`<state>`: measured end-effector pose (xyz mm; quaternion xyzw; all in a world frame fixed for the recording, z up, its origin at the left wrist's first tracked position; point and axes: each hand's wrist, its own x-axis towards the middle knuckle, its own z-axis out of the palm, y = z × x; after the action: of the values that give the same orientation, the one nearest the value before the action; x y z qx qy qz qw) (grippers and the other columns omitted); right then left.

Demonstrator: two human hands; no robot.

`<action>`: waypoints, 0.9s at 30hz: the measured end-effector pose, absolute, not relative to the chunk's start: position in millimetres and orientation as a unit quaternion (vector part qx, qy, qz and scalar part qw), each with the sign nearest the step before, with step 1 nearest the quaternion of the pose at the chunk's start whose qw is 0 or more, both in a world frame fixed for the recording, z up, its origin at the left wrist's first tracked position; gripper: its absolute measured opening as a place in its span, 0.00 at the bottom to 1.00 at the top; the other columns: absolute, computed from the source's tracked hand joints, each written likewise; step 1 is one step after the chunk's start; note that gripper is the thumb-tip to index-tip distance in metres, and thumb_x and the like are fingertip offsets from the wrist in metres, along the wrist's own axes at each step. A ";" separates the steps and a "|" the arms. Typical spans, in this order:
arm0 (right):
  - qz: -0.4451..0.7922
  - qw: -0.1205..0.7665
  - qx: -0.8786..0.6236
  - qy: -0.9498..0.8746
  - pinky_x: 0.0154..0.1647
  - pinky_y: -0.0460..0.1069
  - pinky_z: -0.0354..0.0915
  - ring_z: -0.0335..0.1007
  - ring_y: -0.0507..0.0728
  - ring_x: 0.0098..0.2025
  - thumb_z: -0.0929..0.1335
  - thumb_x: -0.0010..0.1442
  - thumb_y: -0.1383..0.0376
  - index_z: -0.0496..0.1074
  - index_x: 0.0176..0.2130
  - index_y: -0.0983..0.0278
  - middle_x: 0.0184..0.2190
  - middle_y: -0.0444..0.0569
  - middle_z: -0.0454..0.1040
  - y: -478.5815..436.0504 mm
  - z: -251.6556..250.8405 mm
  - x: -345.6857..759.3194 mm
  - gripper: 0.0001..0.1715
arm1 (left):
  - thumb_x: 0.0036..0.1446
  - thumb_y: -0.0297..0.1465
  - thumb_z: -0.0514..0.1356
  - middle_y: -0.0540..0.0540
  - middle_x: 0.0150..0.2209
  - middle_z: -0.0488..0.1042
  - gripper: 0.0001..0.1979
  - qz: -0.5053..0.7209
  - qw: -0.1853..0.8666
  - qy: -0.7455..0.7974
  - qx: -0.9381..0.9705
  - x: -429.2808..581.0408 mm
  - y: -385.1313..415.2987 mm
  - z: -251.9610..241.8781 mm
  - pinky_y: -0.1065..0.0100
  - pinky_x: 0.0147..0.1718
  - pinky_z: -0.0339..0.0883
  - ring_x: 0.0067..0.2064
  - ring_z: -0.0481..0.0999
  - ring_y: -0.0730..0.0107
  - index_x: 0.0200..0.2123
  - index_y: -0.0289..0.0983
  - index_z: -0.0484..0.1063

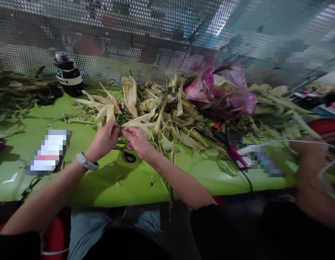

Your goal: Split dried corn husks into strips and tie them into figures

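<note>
My left hand, with a pale band on its wrist, has its fingers pinched together at the near edge of the husk pile. Close beside it, almost touching, my right hand is pinched too. Something small and dark sits between the fingertips, too small to name. Black-handled scissors lie on the green table just below my hands. Pale corn husks spread right behind my fingers, and an upright husk stands behind them.
A black bottle stands at the back left, a phone nearer. Husks and a pink plastic bag fill the back right. Another person's arm, a second phone and a white cable are at the right. Perforated metal rises behind.
</note>
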<state>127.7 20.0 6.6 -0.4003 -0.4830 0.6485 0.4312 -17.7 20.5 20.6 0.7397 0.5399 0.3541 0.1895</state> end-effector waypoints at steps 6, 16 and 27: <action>0.626 0.438 -0.397 -0.509 0.15 0.43 0.46 0.43 0.44 0.15 0.66 0.59 0.59 0.66 0.32 0.63 0.19 0.33 0.52 21.3 7.7 130.6 0.09 | 0.61 0.35 0.51 0.52 0.24 0.64 0.10 0.315 0.325 0.486 0.748 -25.5 28.0 24.2 0.71 0.26 0.55 0.25 0.60 0.73 0.30 0.37 0.64; 0.411 0.410 -0.413 -0.701 0.29 0.46 0.55 0.57 0.50 0.26 0.62 0.63 0.59 0.65 0.32 0.63 0.24 0.41 0.63 21.5 4.2 138.7 0.11 | 0.61 0.32 0.52 0.52 0.23 0.63 0.08 0.336 0.255 0.507 0.752 -21.9 19.5 30.7 0.70 0.26 0.53 0.24 0.60 0.72 0.30 0.37 0.63; 0.203 0.302 -0.465 -0.807 0.32 0.48 0.53 0.61 0.53 0.28 0.60 0.67 0.62 0.67 0.34 0.63 0.26 0.45 0.68 16.2 24.7 151.6 0.12 | 0.64 0.30 0.48 0.46 0.26 0.67 0.08 0.271 0.137 0.485 0.820 -21.5 19.6 17.1 0.68 0.27 0.52 0.25 0.63 0.68 0.36 0.36 0.65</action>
<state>151.6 16.2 24.7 -0.4650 -0.8071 0.2031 0.3019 -21.5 19.6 17.1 0.8203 0.4848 0.2709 0.1370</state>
